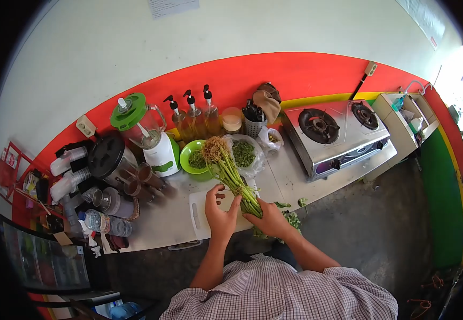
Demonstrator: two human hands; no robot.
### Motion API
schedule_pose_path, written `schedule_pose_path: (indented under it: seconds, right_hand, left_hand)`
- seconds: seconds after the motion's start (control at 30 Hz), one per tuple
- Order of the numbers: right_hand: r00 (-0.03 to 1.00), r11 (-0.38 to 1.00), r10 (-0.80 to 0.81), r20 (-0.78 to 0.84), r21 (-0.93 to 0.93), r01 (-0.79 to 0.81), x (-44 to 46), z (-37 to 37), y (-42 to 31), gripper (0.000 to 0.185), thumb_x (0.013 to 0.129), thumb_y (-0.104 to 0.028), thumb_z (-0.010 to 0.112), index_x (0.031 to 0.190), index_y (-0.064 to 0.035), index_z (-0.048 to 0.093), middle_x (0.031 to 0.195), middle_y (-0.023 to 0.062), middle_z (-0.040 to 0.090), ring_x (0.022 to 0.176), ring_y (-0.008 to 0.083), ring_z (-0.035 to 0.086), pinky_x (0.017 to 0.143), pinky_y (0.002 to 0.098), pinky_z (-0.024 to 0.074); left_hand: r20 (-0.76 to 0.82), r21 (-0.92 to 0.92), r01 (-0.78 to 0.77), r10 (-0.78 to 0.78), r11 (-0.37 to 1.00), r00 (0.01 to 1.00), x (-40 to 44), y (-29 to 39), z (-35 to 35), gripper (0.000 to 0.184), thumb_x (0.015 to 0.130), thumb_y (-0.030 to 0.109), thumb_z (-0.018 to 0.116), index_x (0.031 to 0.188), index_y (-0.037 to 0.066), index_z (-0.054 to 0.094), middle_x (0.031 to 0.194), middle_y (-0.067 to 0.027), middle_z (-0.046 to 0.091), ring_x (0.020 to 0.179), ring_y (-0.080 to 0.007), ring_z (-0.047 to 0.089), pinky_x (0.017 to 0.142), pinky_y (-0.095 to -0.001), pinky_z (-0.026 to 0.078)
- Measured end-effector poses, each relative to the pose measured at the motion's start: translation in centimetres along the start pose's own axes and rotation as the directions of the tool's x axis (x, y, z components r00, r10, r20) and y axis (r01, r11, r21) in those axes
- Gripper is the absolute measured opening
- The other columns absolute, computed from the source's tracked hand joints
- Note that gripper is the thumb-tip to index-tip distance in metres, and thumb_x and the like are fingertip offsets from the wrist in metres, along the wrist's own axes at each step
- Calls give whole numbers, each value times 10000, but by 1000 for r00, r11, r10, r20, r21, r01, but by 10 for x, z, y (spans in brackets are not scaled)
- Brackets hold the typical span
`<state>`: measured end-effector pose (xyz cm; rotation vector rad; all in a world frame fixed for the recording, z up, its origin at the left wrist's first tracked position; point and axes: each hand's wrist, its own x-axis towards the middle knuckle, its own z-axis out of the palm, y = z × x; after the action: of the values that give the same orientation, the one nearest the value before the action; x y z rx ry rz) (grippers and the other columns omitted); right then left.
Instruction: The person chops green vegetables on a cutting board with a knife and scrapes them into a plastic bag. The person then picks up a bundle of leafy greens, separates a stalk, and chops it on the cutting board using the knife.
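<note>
A bunch of long-stemmed leafy greens (236,181) is held over the counter, brown roots pointing away from me and leaves hanging near my body. My right hand (270,220) is wrapped round the lower stems. At the left side of the bunch, my left hand (220,212) has its fingers apart and its thumb close to the stems; whether it touches them is unclear. Beneath the hands lies a white cutting board (200,226), partly covered. Beyond the roots stand a green bowl (185,160) with chopped greens and a plastic bag (257,166) holding more chopped greens.
To the left are a blender (159,149), cups and a water bottle (108,223). Pump bottles (194,114) and a utensil holder (254,127) line the wall. A two-burner gas stove (333,138) stands right, with a sink unit (402,120) farther on. Loose leaves (302,202) lie at the counter edge.
</note>
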<state>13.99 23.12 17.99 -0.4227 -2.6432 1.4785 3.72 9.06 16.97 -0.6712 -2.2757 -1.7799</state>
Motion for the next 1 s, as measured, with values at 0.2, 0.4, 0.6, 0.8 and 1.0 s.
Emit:
schedule_pose_path:
  seconds: [0.2,0.4,0.6,0.8,1.0]
  right_hand:
    - [996,993,-45,-76,-112,37,-3,5,7,462,908,-317,724,1145,46,565,868,289,690,810,489,666,725,543,524]
    - [990,963,-67,-127,-269,31,-3,12,6,456,916,-303,700,1173,32,529,840,278,685,793,484,667,704,556,525]
    - [991,966,-82,-110,-253,52,0,17,6,430,910,-305,705,1140,18,540,836,270,688,785,485,667,706,557,527]
    - [996,970,-89,-32,-231,79,-7,16,-3,424,901,-300,721,1092,48,571,814,289,681,790,480,667,714,537,522]
    - [997,981,-63,-35,-184,55,-10,22,-4,426,899,-296,723,1101,51,577,808,284,682,783,484,665,716,539,522]
  left_hand:
    - [54,132,-25,18,991,998,-7,2,0,179,852,95,779,967,6,674,929,-108,686,857,-279,623,787,-395,493]
    - [114,11,-100,98,995,989,-7,2,-5,98,882,42,714,959,-5,677,930,-117,688,865,-280,617,802,-390,494]
    - [62,38,60,-62,997,996,-2,-4,-19,77,915,41,676,973,0,646,925,-104,665,903,-275,610,839,-388,480]
    - [-32,49,7,-6,999,999,7,-15,-26,67,926,39,667,985,23,637,943,-101,642,904,-270,596,837,-394,469]
    - [-48,101,-76,81,992,996,11,-13,-29,67,905,33,685,965,28,655,971,-106,639,949,-293,588,855,-400,463]
